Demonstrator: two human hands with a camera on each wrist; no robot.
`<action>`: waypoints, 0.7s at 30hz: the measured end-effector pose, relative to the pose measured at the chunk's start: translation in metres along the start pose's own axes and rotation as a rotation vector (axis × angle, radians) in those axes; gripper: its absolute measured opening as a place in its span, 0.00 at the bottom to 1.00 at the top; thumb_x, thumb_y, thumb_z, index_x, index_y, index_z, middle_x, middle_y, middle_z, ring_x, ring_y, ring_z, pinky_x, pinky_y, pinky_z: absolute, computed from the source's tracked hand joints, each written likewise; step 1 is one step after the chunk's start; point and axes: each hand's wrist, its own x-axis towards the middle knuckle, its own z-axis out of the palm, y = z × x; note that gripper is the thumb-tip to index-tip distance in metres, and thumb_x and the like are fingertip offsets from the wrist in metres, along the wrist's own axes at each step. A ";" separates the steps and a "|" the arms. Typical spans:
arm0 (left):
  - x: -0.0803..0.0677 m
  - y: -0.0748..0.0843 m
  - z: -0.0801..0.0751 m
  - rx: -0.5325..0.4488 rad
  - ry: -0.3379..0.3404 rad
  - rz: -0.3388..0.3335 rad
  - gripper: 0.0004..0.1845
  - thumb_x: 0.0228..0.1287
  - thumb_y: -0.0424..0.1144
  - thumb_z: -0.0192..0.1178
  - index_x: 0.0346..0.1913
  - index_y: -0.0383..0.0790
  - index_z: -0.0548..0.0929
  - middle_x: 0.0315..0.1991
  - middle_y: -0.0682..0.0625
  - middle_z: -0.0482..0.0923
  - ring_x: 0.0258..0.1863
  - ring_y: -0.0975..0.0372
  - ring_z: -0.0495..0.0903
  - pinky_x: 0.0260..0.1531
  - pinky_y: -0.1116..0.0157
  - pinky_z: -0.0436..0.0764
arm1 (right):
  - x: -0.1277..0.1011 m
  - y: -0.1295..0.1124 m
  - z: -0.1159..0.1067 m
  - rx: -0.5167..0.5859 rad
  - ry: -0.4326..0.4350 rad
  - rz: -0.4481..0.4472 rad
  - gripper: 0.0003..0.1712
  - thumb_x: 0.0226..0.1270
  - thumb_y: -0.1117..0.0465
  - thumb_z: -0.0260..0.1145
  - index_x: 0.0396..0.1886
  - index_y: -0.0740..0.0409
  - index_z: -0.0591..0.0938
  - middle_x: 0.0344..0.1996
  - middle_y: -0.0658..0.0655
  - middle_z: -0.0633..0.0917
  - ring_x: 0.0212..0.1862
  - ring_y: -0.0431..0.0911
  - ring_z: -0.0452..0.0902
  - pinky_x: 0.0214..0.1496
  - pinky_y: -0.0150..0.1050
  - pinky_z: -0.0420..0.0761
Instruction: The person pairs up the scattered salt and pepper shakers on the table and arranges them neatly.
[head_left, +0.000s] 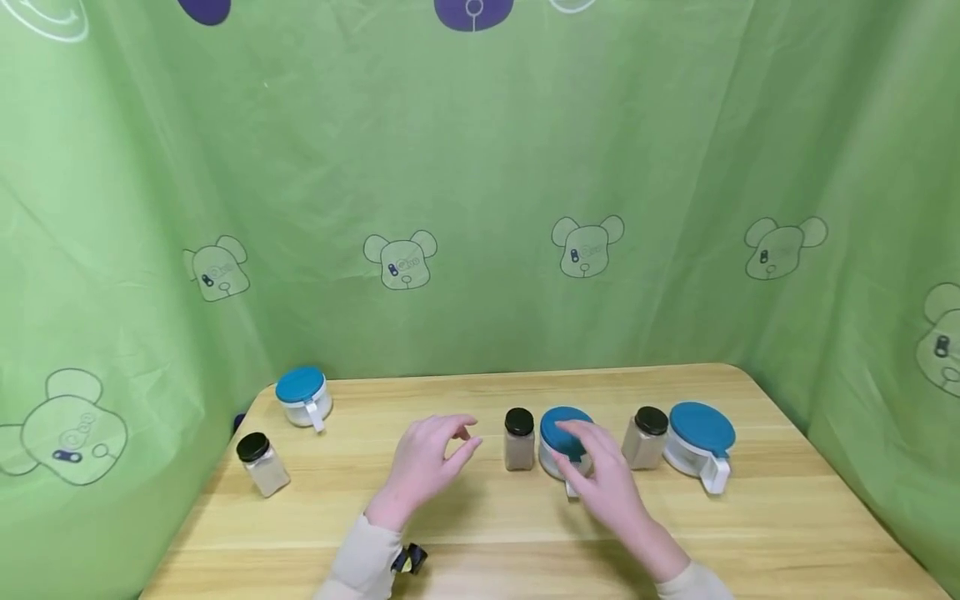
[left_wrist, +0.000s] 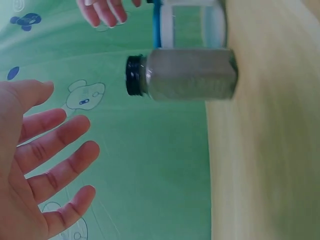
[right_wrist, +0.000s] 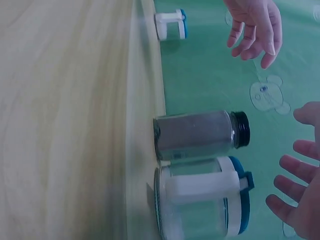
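Spice jar (head_left: 519, 439), black-capped, is seen upright mid-table, touching the blue-lidded canister (head_left: 564, 442), between the left hand (head_left: 435, 458) and right hand (head_left: 600, 475), both spread, neither gripping.

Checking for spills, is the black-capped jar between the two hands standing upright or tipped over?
Upright. The spice jar stands on its base on the table, black cap on top, beside the blue-lidded jar.
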 end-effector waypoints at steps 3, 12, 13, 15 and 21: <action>-0.009 -0.007 -0.005 0.027 0.014 0.018 0.14 0.61 0.46 0.66 0.47 0.44 0.84 0.33 0.56 0.87 0.33 0.66 0.83 0.39 0.64 0.83 | 0.000 -0.005 0.004 0.002 -0.023 -0.040 0.25 0.55 0.62 0.74 0.55 0.57 0.80 0.55 0.59 0.82 0.59 0.52 0.74 0.61 0.54 0.73; -0.027 -0.029 -0.020 0.048 0.007 0.073 0.15 0.59 0.46 0.68 0.45 0.43 0.85 0.33 0.55 0.86 0.34 0.65 0.84 0.42 0.60 0.83 | 0.004 -0.019 0.022 0.038 -0.066 -0.125 0.26 0.55 0.61 0.74 0.56 0.56 0.80 0.54 0.58 0.83 0.58 0.51 0.76 0.58 0.54 0.78; -0.027 -0.031 -0.022 0.045 -0.004 0.072 0.15 0.59 0.46 0.68 0.46 0.43 0.85 0.34 0.55 0.86 0.35 0.65 0.84 0.43 0.60 0.83 | 0.004 -0.020 0.025 0.048 -0.069 -0.128 0.26 0.56 0.61 0.74 0.56 0.56 0.80 0.54 0.59 0.83 0.58 0.52 0.76 0.58 0.55 0.78; -0.027 -0.034 -0.025 0.034 -0.017 0.069 0.15 0.58 0.46 0.68 0.46 0.43 0.85 0.35 0.55 0.87 0.36 0.65 0.84 0.44 0.60 0.83 | 0.005 -0.022 0.030 0.061 -0.076 -0.129 0.26 0.56 0.61 0.74 0.56 0.56 0.80 0.54 0.59 0.83 0.58 0.52 0.76 0.58 0.54 0.78; -0.029 -0.042 -0.036 0.026 -0.042 0.019 0.16 0.59 0.46 0.68 0.48 0.44 0.84 0.37 0.55 0.86 0.39 0.64 0.84 0.45 0.58 0.82 | 0.005 -0.028 0.045 0.075 -0.095 -0.143 0.25 0.57 0.60 0.73 0.55 0.57 0.80 0.54 0.56 0.83 0.58 0.50 0.77 0.57 0.52 0.80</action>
